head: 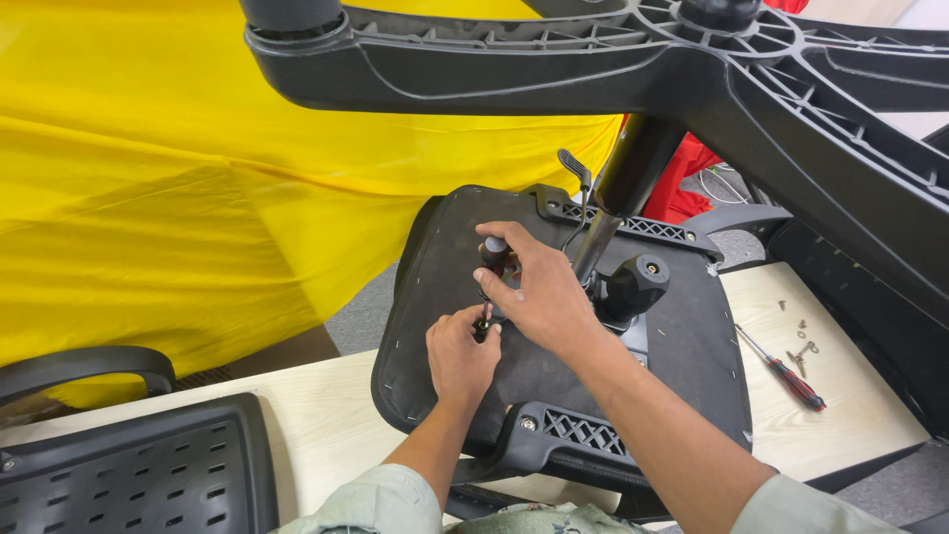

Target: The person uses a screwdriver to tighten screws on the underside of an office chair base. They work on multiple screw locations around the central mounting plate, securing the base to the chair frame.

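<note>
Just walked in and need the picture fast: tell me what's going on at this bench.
A person is working on an upturned office chair seat lying on a pale wooden table. The right hand grips a screwdriver by its handle, held upright on the seat's underside, while the left hand steadies its tip. A second screwdriver and loose screws lie to the right.

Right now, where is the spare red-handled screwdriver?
In the head view, the red-handled screwdriver lies on the wooden table, right of the upturned chair seat, beside loose screws.
</note>
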